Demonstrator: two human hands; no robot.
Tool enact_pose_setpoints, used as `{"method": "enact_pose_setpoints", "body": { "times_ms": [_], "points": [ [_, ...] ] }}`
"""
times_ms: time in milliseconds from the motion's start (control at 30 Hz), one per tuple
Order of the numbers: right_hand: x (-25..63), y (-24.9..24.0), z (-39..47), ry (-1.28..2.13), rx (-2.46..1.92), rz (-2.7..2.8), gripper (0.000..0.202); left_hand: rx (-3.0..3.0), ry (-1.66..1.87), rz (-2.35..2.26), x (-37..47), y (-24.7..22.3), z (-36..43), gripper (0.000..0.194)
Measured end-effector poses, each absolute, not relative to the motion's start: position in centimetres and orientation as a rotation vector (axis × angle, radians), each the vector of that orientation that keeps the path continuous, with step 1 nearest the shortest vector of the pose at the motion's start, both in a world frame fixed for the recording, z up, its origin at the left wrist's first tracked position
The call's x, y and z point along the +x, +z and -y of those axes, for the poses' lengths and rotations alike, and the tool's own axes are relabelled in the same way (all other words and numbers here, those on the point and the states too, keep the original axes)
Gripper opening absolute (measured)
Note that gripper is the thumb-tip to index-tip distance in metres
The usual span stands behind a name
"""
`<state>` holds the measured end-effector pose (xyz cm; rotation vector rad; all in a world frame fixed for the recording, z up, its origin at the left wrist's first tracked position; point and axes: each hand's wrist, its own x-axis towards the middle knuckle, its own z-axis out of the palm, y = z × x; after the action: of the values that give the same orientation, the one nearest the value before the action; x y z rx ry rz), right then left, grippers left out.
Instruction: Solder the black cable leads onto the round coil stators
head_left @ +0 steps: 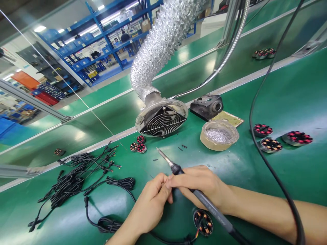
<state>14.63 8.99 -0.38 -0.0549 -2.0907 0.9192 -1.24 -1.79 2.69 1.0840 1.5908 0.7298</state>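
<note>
My right hand (pixel 204 187) is closed round a soldering iron (pixel 212 208), its metal tip pointing up and left over the bench. The fingertips of my left hand (pixel 153 200) are pinched together and meet those of my right; whatever lies between them is hidden. Below my right hand sits a motor stator (pixel 203 223) with copper windings, with red and yellow wires at its lower left edge. A black cable (pixel 168 241) runs along the bench under my left forearm towards those wires.
A fume extractor with a round fan grille (pixel 163 122) hangs ahead. Beyond my hands stand a tub of metallic shavings (pixel 218 136) and a black iron stand (pixel 208 106). Black cables (pixel 74 177) lie left; stators (pixel 297 137) stand right, others (pixel 140 147) near the fan. A cord (pixel 258 143) hangs at right.
</note>
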Motion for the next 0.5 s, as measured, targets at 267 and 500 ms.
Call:
{"method": "enact_pose_setpoints", "body": {
  "times_ms": [267,500],
  "points": [
    [14.6,0.2,-9.2,0.772,-0.123,2.081,0.023,1.375,0.534,-1.811,-1.0,4.2,1.8,0.023],
    [14.0,0.0,-9.0,0.777,-0.019,2.093,0.022,1.398,0.515,-1.737,-1.0,4.1,2.1,0.028]
  ]
}}
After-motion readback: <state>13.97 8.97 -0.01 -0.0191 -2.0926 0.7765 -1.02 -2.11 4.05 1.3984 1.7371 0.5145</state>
